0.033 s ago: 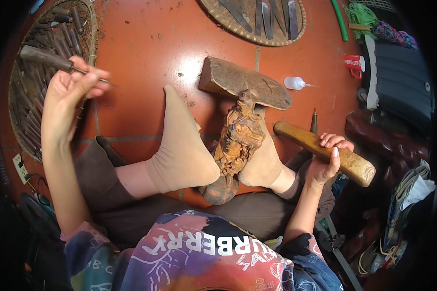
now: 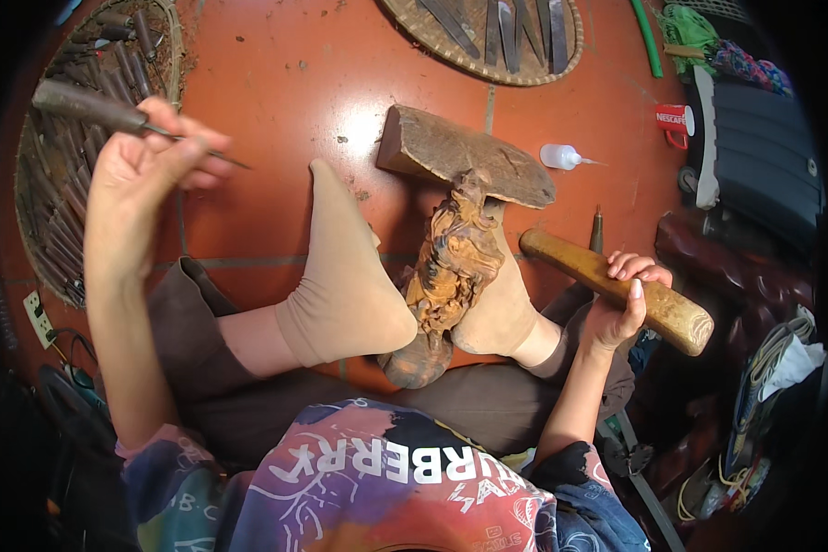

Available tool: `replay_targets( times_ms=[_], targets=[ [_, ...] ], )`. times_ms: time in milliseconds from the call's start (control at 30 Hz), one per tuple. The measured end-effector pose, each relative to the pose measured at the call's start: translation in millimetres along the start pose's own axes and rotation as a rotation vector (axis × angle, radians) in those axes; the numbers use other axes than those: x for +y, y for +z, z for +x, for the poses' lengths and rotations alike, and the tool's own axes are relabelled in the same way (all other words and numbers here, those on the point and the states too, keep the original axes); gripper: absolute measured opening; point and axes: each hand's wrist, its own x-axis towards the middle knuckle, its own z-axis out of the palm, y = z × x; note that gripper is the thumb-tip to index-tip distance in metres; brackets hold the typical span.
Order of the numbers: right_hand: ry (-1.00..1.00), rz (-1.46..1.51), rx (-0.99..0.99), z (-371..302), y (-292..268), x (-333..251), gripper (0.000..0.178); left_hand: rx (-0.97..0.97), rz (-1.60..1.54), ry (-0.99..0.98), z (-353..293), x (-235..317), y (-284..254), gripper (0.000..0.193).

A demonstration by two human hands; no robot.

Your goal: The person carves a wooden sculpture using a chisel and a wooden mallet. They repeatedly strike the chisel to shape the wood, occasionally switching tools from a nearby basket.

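My left hand [image 2: 152, 166] is closed on a carving chisel [image 2: 92, 108] with a dark wooden handle. Its thin metal shank points right, over the floor. In my right hand [image 2: 627, 299] is a smooth wooden mallet [image 2: 667, 317], gripped around its middle and lying at a slant. Between my socked feet stands a carved wooden figure [image 2: 455, 258] in brown and orange tones, its upper end leaning on a rough wooden block [image 2: 465, 156]. Neither hand touches the carving.
A round basket [image 2: 177, 55] full of wooden-handled chisels lies at the left. Another woven tray [image 2: 432, 55] with flat metal blades sits at the top. Right of the block are a small white bottle [image 2: 558, 156], a red mug [image 2: 673, 121] and an upright tool [image 2: 597, 228].
My left hand has shifted slightly right with the chisel, whose tip now reaches further over the floor. My right hand, the mallet and the carving have stayed put.
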Motion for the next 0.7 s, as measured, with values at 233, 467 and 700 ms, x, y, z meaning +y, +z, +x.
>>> replay_targets(
  times_ms=[233,467,700],
  targets=[
    [-0.003,-0.022,-0.028,11,3,6,0.021,-0.436,-0.093,0.212,14,3,97,0.021],
    [-0.004,0.005,-0.037,10,-10,9,0.02,-0.536,-0.021,0.208,18,-24,119,0.014],
    [0.02,0.036,-0.005,12,-9,13,0.019,-0.47,-0.006,0.157,16,-27,119,0.014]
  ],
)
